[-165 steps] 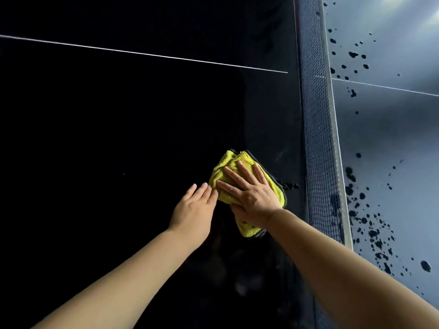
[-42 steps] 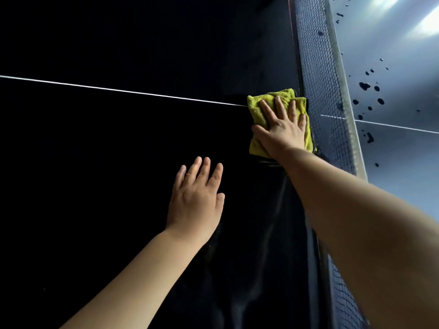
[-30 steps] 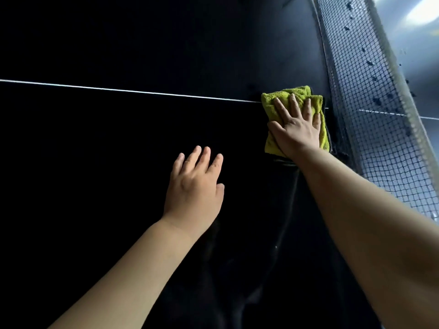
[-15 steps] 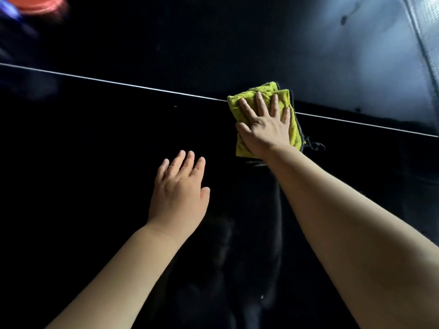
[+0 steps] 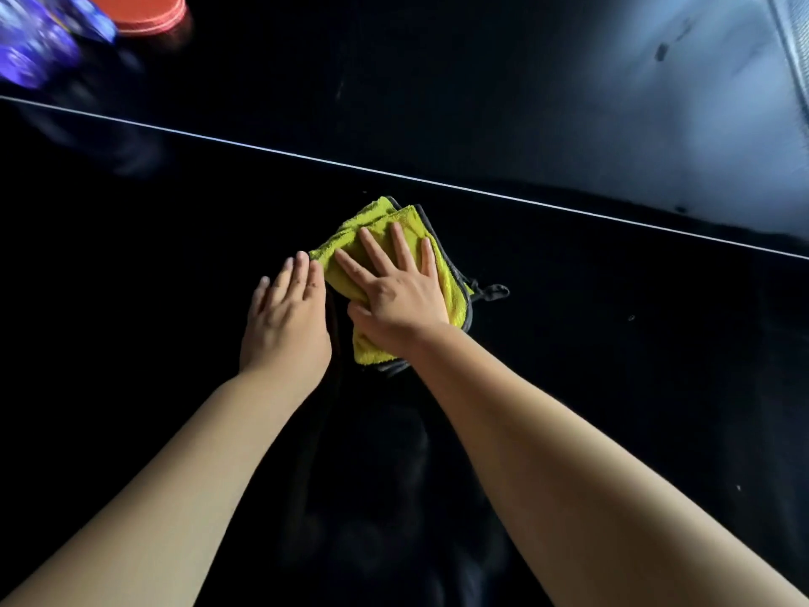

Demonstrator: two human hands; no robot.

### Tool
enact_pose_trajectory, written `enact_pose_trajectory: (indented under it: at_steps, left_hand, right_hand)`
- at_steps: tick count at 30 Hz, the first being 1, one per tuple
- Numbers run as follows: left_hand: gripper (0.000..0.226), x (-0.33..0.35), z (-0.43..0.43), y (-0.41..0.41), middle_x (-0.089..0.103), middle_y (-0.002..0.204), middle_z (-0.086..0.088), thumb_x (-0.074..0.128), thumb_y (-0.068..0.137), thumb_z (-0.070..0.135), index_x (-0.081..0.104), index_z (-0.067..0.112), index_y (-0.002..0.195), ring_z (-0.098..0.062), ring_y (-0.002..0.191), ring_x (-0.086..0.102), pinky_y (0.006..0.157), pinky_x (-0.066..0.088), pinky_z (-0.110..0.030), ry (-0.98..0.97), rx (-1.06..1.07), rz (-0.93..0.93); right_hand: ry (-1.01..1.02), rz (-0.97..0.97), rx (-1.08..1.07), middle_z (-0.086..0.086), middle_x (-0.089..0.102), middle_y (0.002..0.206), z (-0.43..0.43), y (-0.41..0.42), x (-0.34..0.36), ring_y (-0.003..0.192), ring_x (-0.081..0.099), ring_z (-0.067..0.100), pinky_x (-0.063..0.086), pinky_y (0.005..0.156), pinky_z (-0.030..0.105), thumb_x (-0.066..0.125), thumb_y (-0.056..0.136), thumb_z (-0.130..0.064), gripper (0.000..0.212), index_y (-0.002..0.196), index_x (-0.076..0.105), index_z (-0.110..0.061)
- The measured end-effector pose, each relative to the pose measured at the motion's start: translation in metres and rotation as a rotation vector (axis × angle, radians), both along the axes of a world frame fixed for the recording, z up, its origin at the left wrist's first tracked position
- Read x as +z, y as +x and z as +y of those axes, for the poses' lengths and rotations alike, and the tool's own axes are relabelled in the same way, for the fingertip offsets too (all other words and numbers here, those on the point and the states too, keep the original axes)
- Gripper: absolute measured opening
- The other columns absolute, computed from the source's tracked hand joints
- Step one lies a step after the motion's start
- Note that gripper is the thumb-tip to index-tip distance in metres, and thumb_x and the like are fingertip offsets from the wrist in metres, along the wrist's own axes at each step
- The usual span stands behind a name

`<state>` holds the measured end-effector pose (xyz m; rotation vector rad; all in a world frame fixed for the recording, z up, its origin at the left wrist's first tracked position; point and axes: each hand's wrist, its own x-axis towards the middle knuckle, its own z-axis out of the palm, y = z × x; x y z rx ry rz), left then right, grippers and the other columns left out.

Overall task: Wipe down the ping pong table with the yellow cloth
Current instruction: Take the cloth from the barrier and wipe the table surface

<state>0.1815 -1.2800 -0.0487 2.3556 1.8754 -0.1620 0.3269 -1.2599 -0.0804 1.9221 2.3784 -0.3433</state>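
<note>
The folded yellow cloth [image 5: 385, 230], grey-edged, lies flat on the dark ping pong table [image 5: 591, 365] just below its white centre line [image 5: 481, 191]. My right hand [image 5: 396, 295] presses on the cloth with fingers spread and straight. My left hand [image 5: 286, 319] rests flat on the table right beside the cloth, fingertips touching its left edge. Much of the cloth is hidden under my right hand.
A red paddle [image 5: 146, 10] and a blurred purple-blue object [image 5: 39, 41] lie at the far left corner. The net [image 5: 794, 41] shows at the top right edge. A few small specks [image 5: 631, 318] dot the table to the right.
My right hand has slid the cloth left and toward me, off the white line and away from the net. My left hand now sits against the cloth. The view has swung left.
</note>
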Motion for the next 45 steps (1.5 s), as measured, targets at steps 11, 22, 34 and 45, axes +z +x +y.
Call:
enact_pose_trajectory:
  at_steps: [11,22,34,45]
  left_hand:
    - [0.055,0.003,-0.048,0.119,0.008,0.158,-0.005,0.029,0.098,0.013,0.012,0.009,0.15,-0.016,0.145,0.001,0.118,0.001,-0.032,-0.056,-0.14,0.026]
    - [0.056,0.0,-0.111,0.321,0.001,0.158,-0.008,0.023,0.098,0.013,0.004,0.008,0.15,-0.018,0.145,-0.004,0.118,0.0,-0.034,-0.057,-0.304,-0.131]
    - [0.053,0.005,-0.185,0.387,0.015,0.157,-0.003,0.033,0.099,0.027,0.02,0.015,0.149,-0.019,0.145,0.008,0.118,0.005,-0.038,-0.076,-0.497,-0.167]
    - [0.054,0.014,-0.199,0.31,0.014,0.157,-0.003,0.034,0.099,0.028,0.019,0.015,0.149,-0.02,0.145,0.006,0.118,0.003,-0.039,-0.136,-0.507,-0.164]
  right_hand:
    - [0.02,0.024,-0.092,-0.005,-0.004,0.164,-0.083,0.108,0.0,0.148,-0.017,0.028,-0.012,0.118,0.054,0.03,0.094,-0.052,0.064,0.154,0.008,-0.042]
    - [0.041,0.03,-0.426,-0.011,-0.002,0.163,-0.149,0.306,0.001,0.149,-0.015,0.023,-0.01,0.119,0.049,0.032,0.094,-0.05,0.064,0.153,0.008,-0.045]
    - [0.068,0.008,-0.738,-0.012,0.004,0.163,-0.222,0.435,0.004,0.15,-0.009,0.02,-0.009,0.12,0.046,0.039,0.089,-0.045,0.068,0.152,0.015,-0.046]
    - [-0.044,-0.032,-0.977,-0.006,-0.006,0.164,-0.275,0.376,0.015,0.149,-0.015,0.025,-0.011,0.118,0.05,0.037,0.096,-0.039,0.065,0.153,0.006,-0.043]
